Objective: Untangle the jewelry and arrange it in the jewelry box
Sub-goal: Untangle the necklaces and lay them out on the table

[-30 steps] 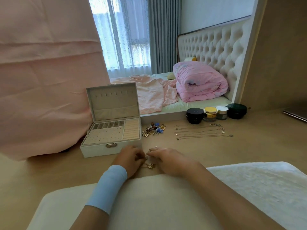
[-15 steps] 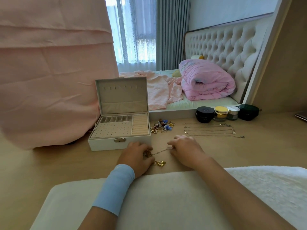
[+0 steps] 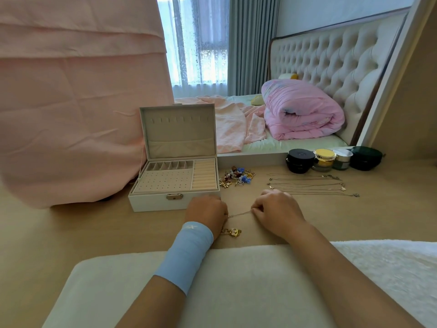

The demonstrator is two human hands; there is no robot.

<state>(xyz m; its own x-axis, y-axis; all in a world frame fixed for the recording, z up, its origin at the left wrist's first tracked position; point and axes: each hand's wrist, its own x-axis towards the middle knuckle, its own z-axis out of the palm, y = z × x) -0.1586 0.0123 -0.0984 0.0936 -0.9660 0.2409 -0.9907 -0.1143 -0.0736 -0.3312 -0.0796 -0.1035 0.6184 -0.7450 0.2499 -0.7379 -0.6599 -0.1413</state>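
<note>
- Gold thin chain (image 3: 240, 213) is stretched in a short line between the 2 hands, low over the bench (image 3: 390, 209).
- The left hand (image 3: 206, 212), with a blue wristband (image 3: 186, 250), is curled shut with its fingers pinched on one end of the chain.
- The right hand (image 3: 275, 210) is curled shut too, pinching the other end.
- A little gold charm clump (image 3: 233, 232) lies on the bench just beside the left wrist. It seems to hang off the same chain, but I cannot tell for sure.
- The white jewelry box (image 3: 175, 185) sits open just beyond the left hand, and its slots look empty.
- Some chains are done: a row of straight necklaces (image 3: 309, 184) lies flat past the right hand. A mixed pile of trinkets (image 3: 236, 177) waits between that row and the box.
- I think the step now is pulling this chain straight to find the knot.
- To do it well, pull softly. A hard tug will make a knot tighter, and a thin chain can snap.
- Keep the chain low near the bench, so the charm does not swing and twist again.
- If a knot shows, let the chain go loose and pick it open with fingertips.
- Once straight, lay it flat or put it in the box.
</note>
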